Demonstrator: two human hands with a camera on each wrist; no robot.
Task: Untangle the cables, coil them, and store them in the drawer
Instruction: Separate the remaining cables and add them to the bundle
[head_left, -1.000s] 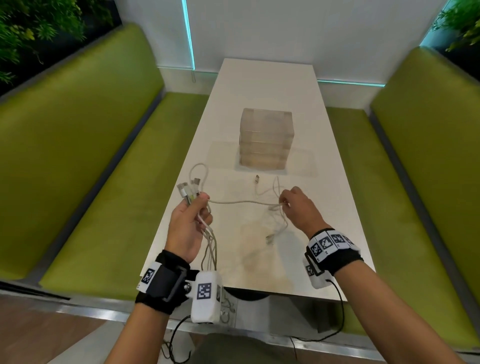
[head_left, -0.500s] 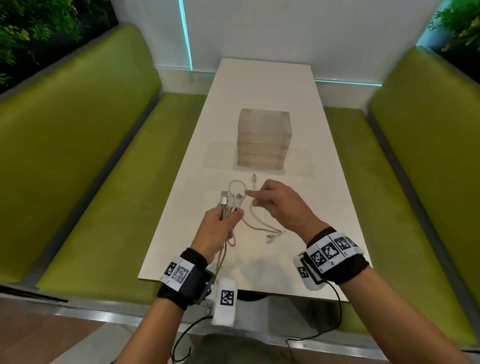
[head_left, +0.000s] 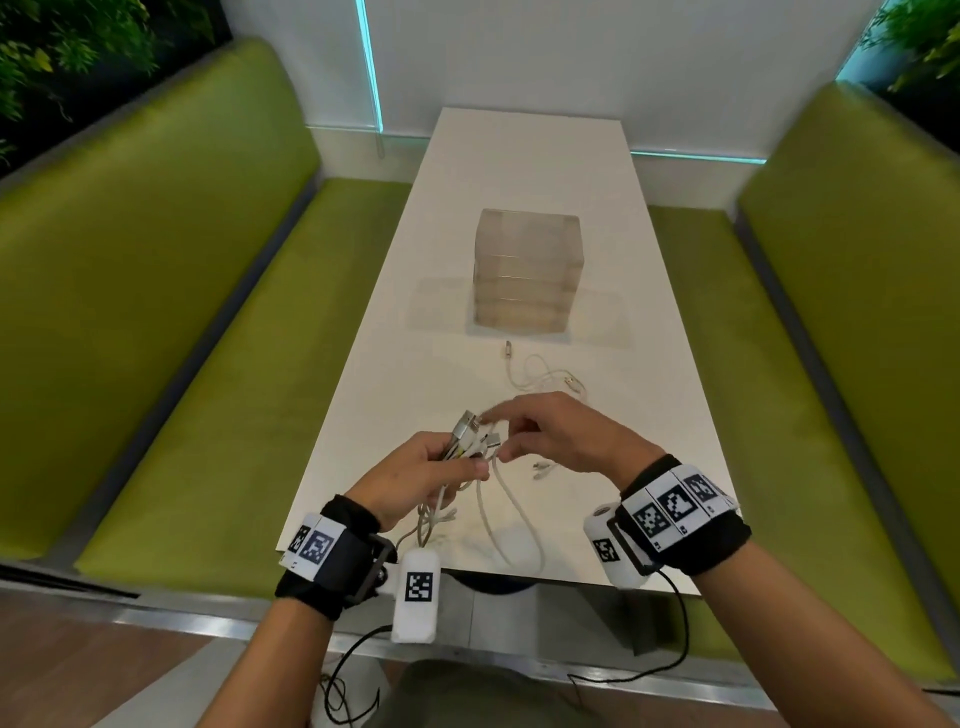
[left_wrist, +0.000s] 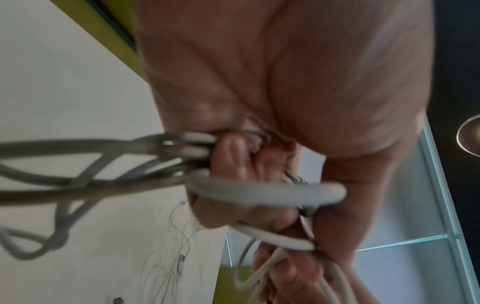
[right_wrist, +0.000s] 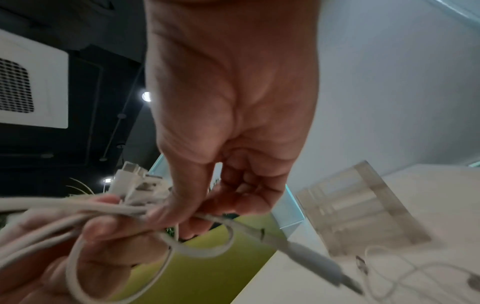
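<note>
My left hand (head_left: 426, 475) grips a bundle of white cables (head_left: 470, 434) over the near end of the white table (head_left: 519, 156); their plugs stick up from the fist and loops (head_left: 511, 512) hang down to the tabletop. In the left wrist view the fingers (left_wrist: 233, 156) curl round the cables (left_wrist: 259, 191). My right hand (head_left: 545, 428) meets the bundle from the right and pinches one cable (right_wrist: 213, 220) between thumb and fingers. A thin loose cable (head_left: 545, 374) lies farther out on the table. The clear drawer unit (head_left: 527, 273) stands mid-table with its drawers closed.
Green benches (head_left: 156, 312) run along both sides of the table, the right bench (head_left: 831, 338) too. A white wall closes the far end. Black wires hang from the wrist cameras below the table's near edge (head_left: 519, 577).
My left hand moved right and toward the table's middle with the bundle. My right hand came in from the right and now pinches a cable at the bundle.
</note>
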